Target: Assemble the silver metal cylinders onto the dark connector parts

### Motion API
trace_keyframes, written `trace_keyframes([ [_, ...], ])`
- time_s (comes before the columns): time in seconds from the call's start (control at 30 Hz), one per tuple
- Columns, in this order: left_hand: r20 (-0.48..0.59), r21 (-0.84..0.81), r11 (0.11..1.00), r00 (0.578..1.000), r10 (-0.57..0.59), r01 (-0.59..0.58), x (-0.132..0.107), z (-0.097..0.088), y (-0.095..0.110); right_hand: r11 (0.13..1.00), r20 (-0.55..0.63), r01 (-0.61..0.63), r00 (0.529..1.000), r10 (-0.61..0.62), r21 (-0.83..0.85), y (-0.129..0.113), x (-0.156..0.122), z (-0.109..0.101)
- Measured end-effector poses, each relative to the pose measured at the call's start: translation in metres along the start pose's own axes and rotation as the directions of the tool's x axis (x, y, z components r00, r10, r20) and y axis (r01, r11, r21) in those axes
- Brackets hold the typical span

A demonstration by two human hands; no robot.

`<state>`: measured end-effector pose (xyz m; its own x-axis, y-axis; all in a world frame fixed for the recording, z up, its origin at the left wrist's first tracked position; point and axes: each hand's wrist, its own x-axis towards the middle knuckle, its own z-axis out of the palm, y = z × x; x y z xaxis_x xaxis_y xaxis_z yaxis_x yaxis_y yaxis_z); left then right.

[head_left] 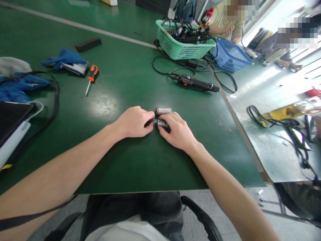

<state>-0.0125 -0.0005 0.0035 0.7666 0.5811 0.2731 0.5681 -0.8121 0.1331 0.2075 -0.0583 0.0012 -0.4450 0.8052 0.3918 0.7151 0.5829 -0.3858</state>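
Observation:
My left hand [135, 122] and my right hand [178, 130] meet low over the green table, fingers closed on a small metal-and-black part [161, 123]. The fingers of my left hand pinch its dark left end. My right thumb and fingers wrap its silver right portion; much of the part is hidden by them. Just behind lies a short silver metal cylinder [163, 110] on its side, close to my right fingers. What the part is exactly cannot be made out.
An orange-black screwdriver [91, 78], blue gloves [65, 61] and a dark block [88, 44] lie left. A corded electric screwdriver [198, 83] lies right, before a green basket [185, 50] of cables and a blue basket [230, 57]. Other people sit behind.

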Motion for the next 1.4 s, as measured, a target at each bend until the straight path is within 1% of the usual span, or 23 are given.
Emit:
trace_keyframes([
  [0.43, 0.013, -0.015, 0.999, 0.999, 0.031, -0.031, 0.001, -0.004, 0.001, 1.0, -0.011, 0.004, 1.0, -0.004, 0.001, -0.001, 0.001, -0.001],
  [0.57, 0.011, -0.011, 0.999, 0.999, 0.044, -0.044, 0.0, -0.002, 0.0, 1.0, 0.005, 0.009, 1.0, -0.009, -0.017, -0.001, 0.0, -0.001],
  [0.73, 0.013, 0.032, 0.995, 0.996, 0.092, -0.092, 0.0, 0.003, -0.003, 0.994, 0.03, 0.107, 0.994, -0.106, -0.037, -0.002, 0.0, -0.004],
  [0.8, 0.02, 0.038, 0.996, 0.997, 0.078, -0.078, 0.0, 0.004, -0.004, 0.987, 0.062, 0.149, 0.987, -0.146, -0.056, -0.004, 0.001, -0.007],
  [0.87, 0.036, 0.029, 0.998, 0.998, 0.053, -0.054, 0.001, 0.004, -0.004, 0.979, 0.124, 0.176, 0.979, -0.163, -0.104, -0.006, 0.001, -0.012],
  [0.97, 0.06, -0.005, 1.0, 0.998, 0.027, -0.027, 0.002, 0.002, -0.004, 0.967, 0.229, 0.187, 0.962, -0.145, -0.171, -0.007, -0.002, -0.022],
  [1.07, 0.066, -0.026, 0.999, 0.998, 0.021, -0.02, 0.002, 0.0, -0.003, 0.966, 0.284, 0.172, 0.952, -0.113, -0.195, -0.004, -0.009, -0.036],
  [1.17, 0.072, -0.012, 1.0, 0.997, 0.015, -0.014, 0.0, 0.0, -0.003, 0.961, 0.319, 0.158, 0.944, -0.079, -0.228, 0.01, -0.023, -0.053],
  [1.23, 0.079, -0.002, 1.0, 0.997, 0.009, -0.009, -0.001, 0.0, -0.003, 0.957, 0.332, 0.135, 0.942, -0.044, -0.258, 0.031, -0.035, -0.065],
  [1.3, 0.08, 0.0, 1.0, 0.997, 0.008, -0.008, -0.003, 0.001, -0.003, 0.949, 0.309, 0.082, 0.951, 0.016, -0.303, 0.06, -0.047, -0.076],
  [1.4, 0.071, 0.001, 1.0, 0.997, 0.01, -0.01, -0.005, 0.001, -0.003, 0.918, 0.218, -0.003, 0.971, 0.097, -0.397, 0.112, -0.062, -0.089],
])
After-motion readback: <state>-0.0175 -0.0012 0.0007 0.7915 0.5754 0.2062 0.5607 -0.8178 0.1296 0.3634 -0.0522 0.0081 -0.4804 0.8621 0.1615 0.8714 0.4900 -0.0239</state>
